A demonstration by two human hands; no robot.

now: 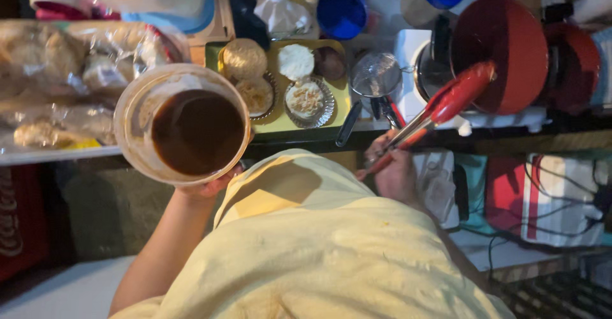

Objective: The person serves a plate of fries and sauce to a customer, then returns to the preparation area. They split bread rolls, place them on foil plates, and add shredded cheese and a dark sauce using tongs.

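Note:
My left hand (207,188) holds up a round clear tub (134,99) of dark brown sauce (197,131), gripped from beneath and tilted toward me. My right hand (395,169) grips red-tipped metal tongs (440,108), which slant up to the right toward a red pot lid (503,51). Between the hands, on the counter, a yellow-green tray (338,96) carries round buns and two foil cups with filling. My yellow shirt (319,249) hides the lower middle of the view.
Bagged buns (57,76) lie on the left. A mesh strainer (375,75) rests beside the tray. Blue lids (341,9), crumpled paper and a stacked blue-and-white container stand behind. A red pot (574,64) sits at the right. Cables and boxes lie below the counter on the right.

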